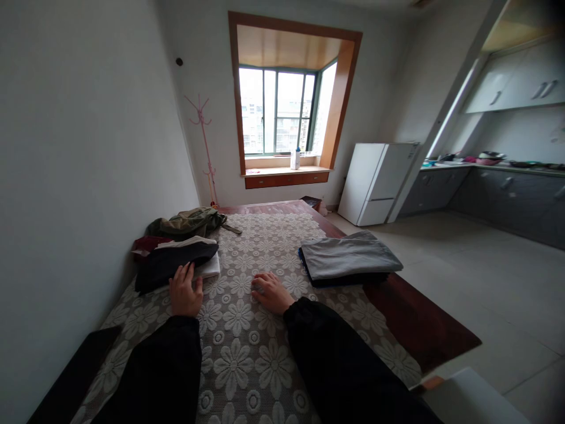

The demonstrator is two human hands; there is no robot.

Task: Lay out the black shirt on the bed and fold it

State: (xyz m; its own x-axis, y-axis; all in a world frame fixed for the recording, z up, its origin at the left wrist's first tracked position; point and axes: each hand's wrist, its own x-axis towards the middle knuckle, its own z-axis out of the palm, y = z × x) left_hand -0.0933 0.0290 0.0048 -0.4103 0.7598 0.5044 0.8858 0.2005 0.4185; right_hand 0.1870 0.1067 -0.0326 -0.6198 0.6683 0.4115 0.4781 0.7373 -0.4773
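Note:
My left hand (184, 291) lies flat on the floral lace cover (247, 347) of a low wooden bed, its fingertips touching the edge of a black garment (174, 263) that lies over a folded white cloth (210, 268). My right hand (271, 292) rests palm down on the cover, fingers spread, holding nothing. Both arms wear black sleeves. A stack of folded clothes with a grey piece on top (348, 258) sits to the right of my right hand, apart from it.
An olive green garment (188, 222) and a dark red one (148, 243) lie bunched behind the black garment by the left wall. A pink coat stand (206, 147), a bay window, a white fridge (379, 179) and grey kitchen cabinets (507, 197) stand beyond. Tiled floor lies to the right.

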